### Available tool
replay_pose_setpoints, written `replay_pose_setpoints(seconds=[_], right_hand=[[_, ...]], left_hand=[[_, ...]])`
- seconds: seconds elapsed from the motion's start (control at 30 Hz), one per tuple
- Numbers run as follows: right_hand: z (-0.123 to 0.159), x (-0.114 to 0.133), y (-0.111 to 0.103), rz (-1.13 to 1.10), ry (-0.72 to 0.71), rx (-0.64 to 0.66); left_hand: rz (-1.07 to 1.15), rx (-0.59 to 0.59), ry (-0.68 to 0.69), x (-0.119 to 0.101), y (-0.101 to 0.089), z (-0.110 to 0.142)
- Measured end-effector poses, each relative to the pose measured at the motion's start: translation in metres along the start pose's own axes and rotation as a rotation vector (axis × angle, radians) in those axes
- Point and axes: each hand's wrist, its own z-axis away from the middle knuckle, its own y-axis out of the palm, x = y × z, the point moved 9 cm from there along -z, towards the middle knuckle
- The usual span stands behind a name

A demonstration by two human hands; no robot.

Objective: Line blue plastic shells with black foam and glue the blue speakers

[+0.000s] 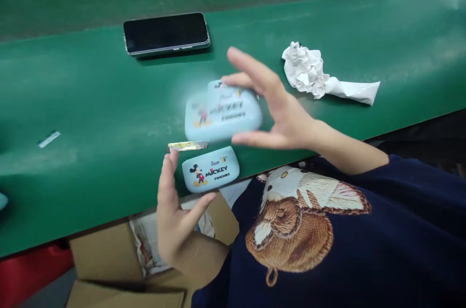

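A light-blue case (225,114) with Mickey print is smeared by motion over the green table. My right hand (276,109) spans it, the thumb at its lower edge and fingertips at its upper edge. Its outline looks doubled, and I cannot tell whether a second case lies under it. Another light-blue case (211,170) with the same print lies at the table's near edge. To its left my left hand (178,211) is open, thumb and fingers apart. Its fingertips reach a thin yellowish foil strip (187,146); whether they touch it I cannot tell.
A black-screened phone (165,34) lies at the back. Crumpled white plastic or tape (306,72) is to the right. A small pale slip (49,138) lies at left, and a light-blue edge (2,201) shows at the frame's side. Below the table stands an open cardboard box (105,250).
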Motion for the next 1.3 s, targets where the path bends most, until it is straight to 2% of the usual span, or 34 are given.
replay_pose_setpoints(seconds=[0.07,0.13,0.2,0.27,0.33,0.4,0.53,0.6,0.67,0.8,1.0,1.3], right_hand=[[-0.001,-0.032,0.001,0.108,0.109,0.035],[0.002,-0.060,0.009,0.214,0.191,0.126],[0.008,-0.078,0.016,0.274,0.211,0.190],[0.012,-0.084,0.019,0.310,0.213,0.196],[0.015,-0.078,0.019,0.349,0.213,0.165],[0.016,-0.059,0.027,0.373,0.165,0.160],[0.025,0.003,0.077,0.323,-0.063,0.333],[0.030,0.018,0.100,0.323,-0.046,0.420],[0.033,0.020,0.112,0.343,0.027,0.479],[0.033,0.019,0.114,0.308,0.032,0.518],[0.034,0.016,0.104,0.205,0.020,0.481],[0.036,0.022,0.106,0.353,-0.012,0.481]], left_hand=[[-0.078,0.091,0.004,0.001,-0.001,-0.006],[-0.139,0.117,0.000,0.000,-0.003,-0.011],[-0.178,0.092,0.025,-0.003,-0.005,-0.014],[-0.178,0.070,0.069,-0.007,-0.005,-0.014],[-0.161,0.063,0.101,-0.007,-0.003,-0.014],[-0.140,0.065,0.114,-0.005,-0.003,-0.012],[-0.178,0.152,0.107,0.003,0.002,-0.009],[-0.221,0.211,0.102,0.007,0.006,-0.006],[-0.247,0.224,0.111,0.009,0.007,-0.005],[-0.272,0.191,0.171,0.006,0.009,-0.006],[-0.235,0.122,0.197,0.002,0.009,-0.008],[-0.263,0.075,0.150,0.006,0.014,-0.009]])
